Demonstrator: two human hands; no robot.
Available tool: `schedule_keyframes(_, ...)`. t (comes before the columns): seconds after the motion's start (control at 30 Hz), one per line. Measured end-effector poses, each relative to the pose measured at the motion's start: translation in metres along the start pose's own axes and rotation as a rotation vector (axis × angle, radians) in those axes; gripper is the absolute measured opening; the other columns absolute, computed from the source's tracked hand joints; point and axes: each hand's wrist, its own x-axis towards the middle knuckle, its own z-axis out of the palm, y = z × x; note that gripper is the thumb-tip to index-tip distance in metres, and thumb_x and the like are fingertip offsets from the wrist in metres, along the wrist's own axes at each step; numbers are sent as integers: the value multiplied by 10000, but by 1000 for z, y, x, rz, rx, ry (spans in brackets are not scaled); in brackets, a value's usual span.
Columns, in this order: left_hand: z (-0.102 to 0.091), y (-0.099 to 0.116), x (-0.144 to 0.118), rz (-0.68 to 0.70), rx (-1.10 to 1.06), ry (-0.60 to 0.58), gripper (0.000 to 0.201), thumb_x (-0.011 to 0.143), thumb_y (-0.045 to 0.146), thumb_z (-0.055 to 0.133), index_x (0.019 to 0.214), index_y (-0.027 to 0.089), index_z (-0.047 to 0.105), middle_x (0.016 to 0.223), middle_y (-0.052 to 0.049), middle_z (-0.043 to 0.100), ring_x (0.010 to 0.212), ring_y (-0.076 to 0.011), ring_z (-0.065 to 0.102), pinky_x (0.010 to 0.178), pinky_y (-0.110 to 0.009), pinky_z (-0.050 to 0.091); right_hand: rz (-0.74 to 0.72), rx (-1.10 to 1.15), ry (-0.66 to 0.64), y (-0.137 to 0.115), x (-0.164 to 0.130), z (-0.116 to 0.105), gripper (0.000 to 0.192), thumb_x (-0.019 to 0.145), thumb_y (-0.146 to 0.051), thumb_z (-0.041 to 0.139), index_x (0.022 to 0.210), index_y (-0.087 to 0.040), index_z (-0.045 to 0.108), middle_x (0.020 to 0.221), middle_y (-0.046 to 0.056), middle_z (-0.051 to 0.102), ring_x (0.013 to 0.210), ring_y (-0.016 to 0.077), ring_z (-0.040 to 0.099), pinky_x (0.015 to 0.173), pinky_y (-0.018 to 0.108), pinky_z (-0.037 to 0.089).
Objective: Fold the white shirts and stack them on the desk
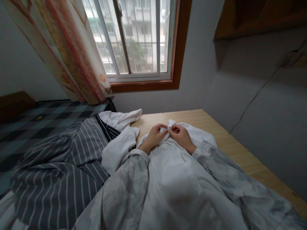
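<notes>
A white cloth garment (172, 163), possibly a shirt, stretches from the bottom of the view up onto the wooden table. Its far end is bunched between my hands. My left hand (155, 135) pinches the gathered fabric from the left with thumb and forefinger. From the right, my right hand (181, 136) pinches the same small fold, fingers curled, its tips nearly touching the left ones. A bit of white cloth sticks up above the fingertips. Whether a button lies in the pinch is too small to tell.
A grey striped garment (59, 169) with white parts lies heaped on the left, beside a checked bedcover (14, 140). The pale wooden table (192, 117) meets the wall. Ahead are a window (144, 41) and a curtain (69, 48); a shelf (259, 22) hangs at upper right.
</notes>
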Motion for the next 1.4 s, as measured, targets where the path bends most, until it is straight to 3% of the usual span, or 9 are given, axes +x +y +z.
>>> schedule_keyframes(0.33,2,1,-1,67,31,34,253,886,433,795,953,191,827,989,-78,824,939,-235,729,903,-345,538,-32,-149,26,2,0,0,203,882,-398,696,873,-210,773,881,64,801,743,212,695,709,311,518)
schedule_keyframes(0.7,1,11,-2,16,-1,66,271,860,444,820,941,186,838,942,-58,831,863,-221,716,814,-322,520,88,188,-11,6,3,2,341,831,-501,743,883,-170,809,812,81,799,677,215,683,612,297,509)
schedule_keyframes(1.1,1,11,0,5,-18,36,327,854,498,808,945,185,833,954,-56,819,858,-213,702,789,-309,510,100,244,-41,4,3,0,339,813,-459,721,938,-156,805,825,69,792,673,202,674,611,292,503)
schedule_keyframes(1.23,0,9,1,-61,-16,43,308,844,461,779,918,165,826,866,-39,796,740,-180,645,686,-286,462,50,206,-43,10,4,1,334,843,-461,705,943,-158,805,881,84,806,757,222,709,683,309,543)
schedule_keyframes(1.4,0,12,-1,-54,29,66,153,824,308,733,856,162,767,842,-22,760,773,-167,645,707,-266,456,-41,144,-73,18,6,1,299,882,-450,690,943,-179,800,914,94,807,803,241,714,732,337,560)
